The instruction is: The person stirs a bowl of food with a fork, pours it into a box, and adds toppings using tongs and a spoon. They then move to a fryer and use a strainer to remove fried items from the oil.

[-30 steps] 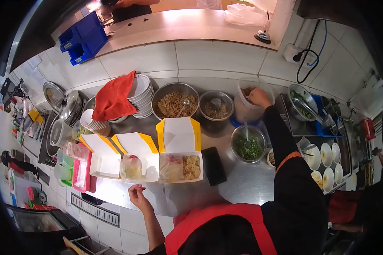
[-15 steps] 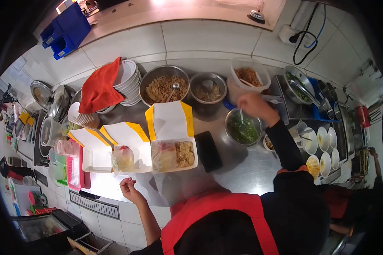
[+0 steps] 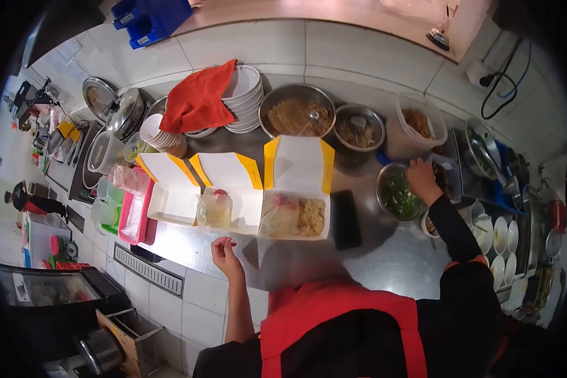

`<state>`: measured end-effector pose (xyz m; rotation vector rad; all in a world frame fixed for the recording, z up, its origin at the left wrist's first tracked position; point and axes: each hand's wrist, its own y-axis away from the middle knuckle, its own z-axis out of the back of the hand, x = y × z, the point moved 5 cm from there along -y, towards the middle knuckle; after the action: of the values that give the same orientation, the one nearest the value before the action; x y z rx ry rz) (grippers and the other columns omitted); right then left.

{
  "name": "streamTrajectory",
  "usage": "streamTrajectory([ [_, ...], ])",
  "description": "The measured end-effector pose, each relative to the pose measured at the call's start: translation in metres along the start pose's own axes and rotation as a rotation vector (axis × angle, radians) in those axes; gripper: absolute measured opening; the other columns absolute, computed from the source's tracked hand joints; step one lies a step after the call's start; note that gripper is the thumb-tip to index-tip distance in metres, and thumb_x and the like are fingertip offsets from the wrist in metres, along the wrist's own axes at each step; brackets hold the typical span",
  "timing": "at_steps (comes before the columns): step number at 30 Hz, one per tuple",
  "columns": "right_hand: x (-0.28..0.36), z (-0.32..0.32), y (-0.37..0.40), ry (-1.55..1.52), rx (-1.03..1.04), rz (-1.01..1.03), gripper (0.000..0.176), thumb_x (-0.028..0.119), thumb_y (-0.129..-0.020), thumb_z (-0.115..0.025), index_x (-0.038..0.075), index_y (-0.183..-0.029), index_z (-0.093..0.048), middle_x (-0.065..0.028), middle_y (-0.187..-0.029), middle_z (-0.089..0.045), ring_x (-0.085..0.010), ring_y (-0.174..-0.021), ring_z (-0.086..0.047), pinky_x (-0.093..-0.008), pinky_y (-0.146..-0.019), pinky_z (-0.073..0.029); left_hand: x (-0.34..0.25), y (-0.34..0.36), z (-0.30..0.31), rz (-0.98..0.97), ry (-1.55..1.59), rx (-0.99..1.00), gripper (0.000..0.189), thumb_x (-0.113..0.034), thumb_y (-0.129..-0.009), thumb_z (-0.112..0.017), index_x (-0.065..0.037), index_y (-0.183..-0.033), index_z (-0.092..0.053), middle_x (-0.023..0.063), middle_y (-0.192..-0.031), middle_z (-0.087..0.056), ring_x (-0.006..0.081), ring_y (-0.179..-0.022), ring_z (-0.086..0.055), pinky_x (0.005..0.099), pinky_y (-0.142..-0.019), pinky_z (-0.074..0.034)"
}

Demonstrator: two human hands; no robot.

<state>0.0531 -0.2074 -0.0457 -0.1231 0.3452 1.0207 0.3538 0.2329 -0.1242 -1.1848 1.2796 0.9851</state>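
Observation:
My right hand (image 3: 424,181) is over the right rim of a metal bowl of chopped greens (image 3: 398,194). Its fingers are curled together; what they grip is hidden. Low in front of the boxes is my left hand (image 3: 225,253), fingers curled in and nothing visible in them. Three open yellow and white boxes stand in a row. The right box (image 3: 299,157) holds a clear bag (image 3: 280,215) and yellowish food (image 3: 310,217). Another bag (image 3: 215,208) sits in the middle box (image 3: 246,200); the left box (image 3: 170,203) shows only its white inside.
A black flat object (image 3: 346,220) lies beside the right box. Behind are stacked bowls (image 3: 244,97) under a red cloth (image 3: 198,97), two metal food bowls (image 3: 297,110) and a plastic tub (image 3: 400,135). A pink basket (image 3: 135,211) stands left; a person (image 3: 34,203) is far left.
The camera view has turned, so the counter appears further right. My right hand has moved down along the greens bowl's right side, and the spoon handle seen earlier no longer shows.

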Motion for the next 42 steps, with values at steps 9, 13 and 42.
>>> streamTrajectory([
  [9,0.123,0.083,-0.190,-0.870,-0.242,0.157,0.014,0.014,-0.074,-0.056,0.009,-0.083,-0.067,-0.0152,-0.085,-0.064,-0.0341,-0.081,-0.060,-0.0409,-0.068,-0.048,0.038,0.022,0.017,-0.006,-0.298,-0.007,0.009,0.001,-0.082,-0.047,0.001,-0.089,-0.052,0.0064,-0.082,-0.052,0.0128,-0.070,-0.050,0.0258,-0.063,-0.043],
  [13,0.170,0.062,-0.270,-0.592,0.030,0.521,0.023,0.022,-0.072,-0.059,0.012,-0.092,-0.068,-0.0137,-0.085,-0.066,-0.0317,-0.085,-0.062,-0.0396,-0.073,-0.048,0.036,0.023,0.016,0.035,-0.251,-0.021,0.008,0.001,-0.082,-0.047,0.001,-0.089,-0.051,0.0062,-0.080,-0.051,0.0128,-0.070,-0.050,0.0246,-0.062,-0.043],
  [42,0.113,0.064,-0.262,-0.513,-0.371,-0.233,0.017,0.015,-0.075,-0.053,0.006,-0.070,-0.066,-0.0160,-0.070,-0.064,-0.0309,-0.067,-0.064,-0.0421,-0.057,-0.050,0.064,0.020,0.017,-0.008,-0.336,0.079,0.008,0.002,-0.078,-0.048,-0.001,-0.085,-0.053,0.0050,-0.075,-0.051,0.0151,-0.071,-0.050,0.0271,-0.067,-0.043],
])
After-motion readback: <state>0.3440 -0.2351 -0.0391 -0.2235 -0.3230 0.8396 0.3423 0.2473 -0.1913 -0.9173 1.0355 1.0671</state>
